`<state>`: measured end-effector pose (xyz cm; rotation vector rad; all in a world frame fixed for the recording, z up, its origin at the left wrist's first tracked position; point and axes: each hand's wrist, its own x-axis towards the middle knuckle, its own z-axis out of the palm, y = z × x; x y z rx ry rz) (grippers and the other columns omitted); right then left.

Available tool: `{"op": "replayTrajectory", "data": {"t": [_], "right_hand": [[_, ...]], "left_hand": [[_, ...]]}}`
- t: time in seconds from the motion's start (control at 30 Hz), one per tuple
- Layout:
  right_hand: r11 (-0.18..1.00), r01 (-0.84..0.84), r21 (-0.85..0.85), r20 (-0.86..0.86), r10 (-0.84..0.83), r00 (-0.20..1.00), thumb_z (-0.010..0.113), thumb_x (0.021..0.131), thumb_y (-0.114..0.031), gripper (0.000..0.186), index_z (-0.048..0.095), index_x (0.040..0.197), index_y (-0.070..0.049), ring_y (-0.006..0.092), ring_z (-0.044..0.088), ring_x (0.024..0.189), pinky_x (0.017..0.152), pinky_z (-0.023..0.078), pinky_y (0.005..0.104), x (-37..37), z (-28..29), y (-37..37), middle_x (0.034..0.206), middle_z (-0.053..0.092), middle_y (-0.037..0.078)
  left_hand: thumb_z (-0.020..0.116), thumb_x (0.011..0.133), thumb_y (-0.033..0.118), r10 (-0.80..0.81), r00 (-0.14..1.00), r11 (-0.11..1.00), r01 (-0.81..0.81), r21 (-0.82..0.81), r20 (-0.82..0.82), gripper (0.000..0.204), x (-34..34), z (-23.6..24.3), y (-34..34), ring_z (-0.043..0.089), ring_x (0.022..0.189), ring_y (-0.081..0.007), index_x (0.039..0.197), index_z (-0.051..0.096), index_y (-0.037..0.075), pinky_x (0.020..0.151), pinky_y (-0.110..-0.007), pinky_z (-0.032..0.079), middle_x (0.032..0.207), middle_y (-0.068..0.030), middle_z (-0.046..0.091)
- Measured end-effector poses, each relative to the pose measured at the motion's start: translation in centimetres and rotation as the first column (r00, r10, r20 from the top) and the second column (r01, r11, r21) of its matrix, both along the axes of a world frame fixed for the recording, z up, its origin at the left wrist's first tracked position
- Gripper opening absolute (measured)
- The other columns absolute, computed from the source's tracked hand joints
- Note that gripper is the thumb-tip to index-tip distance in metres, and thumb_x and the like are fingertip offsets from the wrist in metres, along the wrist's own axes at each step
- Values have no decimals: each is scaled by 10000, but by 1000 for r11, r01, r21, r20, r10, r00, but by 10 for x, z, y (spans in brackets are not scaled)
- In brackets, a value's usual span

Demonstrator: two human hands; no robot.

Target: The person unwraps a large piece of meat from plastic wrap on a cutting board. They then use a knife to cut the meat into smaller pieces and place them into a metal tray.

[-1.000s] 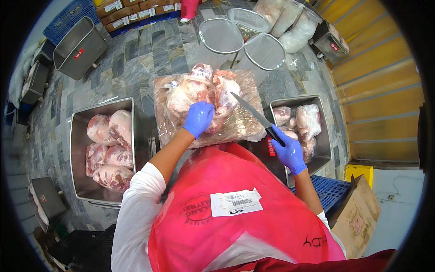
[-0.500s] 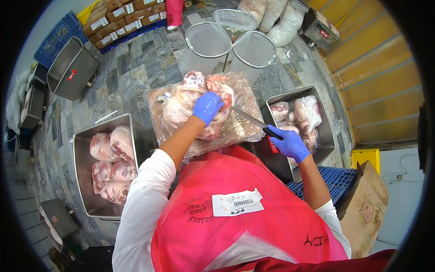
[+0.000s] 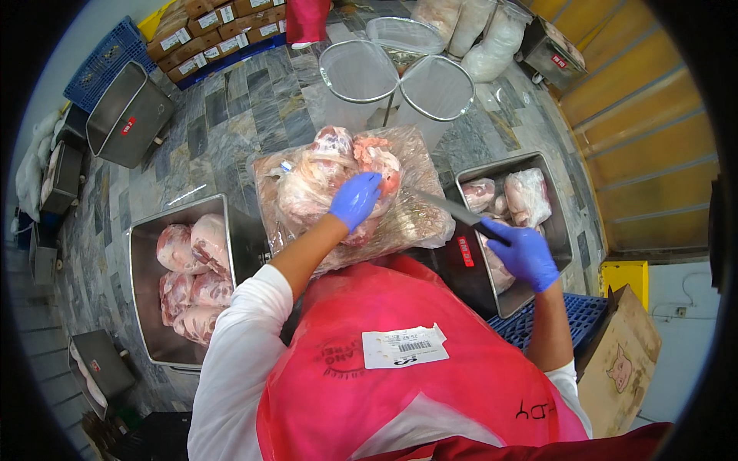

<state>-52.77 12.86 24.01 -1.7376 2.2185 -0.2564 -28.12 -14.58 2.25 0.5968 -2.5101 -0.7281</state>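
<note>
A large cut of raw meat (image 3: 304, 196), pale and pink with fat and clear plastic film around part of it, lies on a plastic-covered work surface (image 3: 419, 227). My left hand (image 3: 355, 201), in a blue glove, is closed on the right side of the meat, its fingertips at a reddish lump. In my right hand (image 3: 524, 257), also blue-gloved, is a knife (image 3: 453, 207), gripped by its black handle. The blade points left toward the meat, with its slightly blurred tip just right of it and apart from it.
Metal tubs with wrapped meat stand left (image 3: 142, 307) and right (image 3: 565, 253) of the work surface. Beyond it are hoop stands with clear bags (image 3: 361, 100). Further back are stacked cardboard boxes (image 3: 204, 38) and a person in a red apron (image 3: 306, 21).
My right hand has moved right and slightly down with the knife, drawing the blade away from the meat. My left hand stays on the meat.
</note>
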Motion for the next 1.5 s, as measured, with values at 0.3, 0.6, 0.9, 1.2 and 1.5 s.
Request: {"op": "replayTrajectory", "data": {"t": [0.3, 0.6, 0.9, 1.2, 1.5], "right_hand": [[966, -236, -105, -210, 211, 955, 675, 954, -304, 402, 677, 1353, -261, 396, 689, 724, 654, 538, 504, 47, 26, -74, 795, 698, 162], [912, -366, 187, -476, 410, 778, 631, 947, -238, 223, 720, 1135, -157, 351, 716, 729, 651, 554, 506, 87, 49, -122, 776, 709, 132], [747, -380, 546, -508, 655, 559, 640, 876, -139, 175, 789, 948, -81, 366, 754, 903, 784, 595, 463, 129, 92, -231, 987, 771, 180], [527, -332, 782, -344, 810, 475, 718, 875, -251, 309, 783, 1173, -205, 363, 729, 946, 835, 580, 462, 135, 101, -312, 999, 768, 142], [562, -387, 731, -286, 767, 575, 705, 920, -332, 322, 753, 1223, -233, 416, 705, 841, 762, 565, 515, 71, 70, -302, 905, 728, 204]], "left_hand": [[612, 959, 219, 102, 970, 994, -90, -66, 220, 402, 12, 17, 47, 687, 962, -409, 1294, 629, -2, 878, -512, 544, 1205, -237, 667], [684, 920, 319, 414, 902, 870, -431, -239, -122, 536, 47, 13, -22, 611, 1189, -419, 1402, 587, 106, 1064, -548, 433, 1344, -196, 615], [624, 929, 516, 626, 684, 748, -662, -41, 376, 647, 40, -8, -82, 614, 1238, -401, 1510, 509, 256, 1148, -768, 218, 1394, -164, 598], [595, 948, 411, 689, 713, 725, -682, -100, 128, 533, 52, -20, -71, 646, 1162, -389, 1453, 562, 245, 1117, -681, 311, 1347, -135, 622], [607, 914, 299, 719, 686, 691, -723, -5, 111, 463, 58, -22, -64, 681, 1024, -343, 1374, 613, 243, 882, -568, 485, 1283, -89, 643]]}}
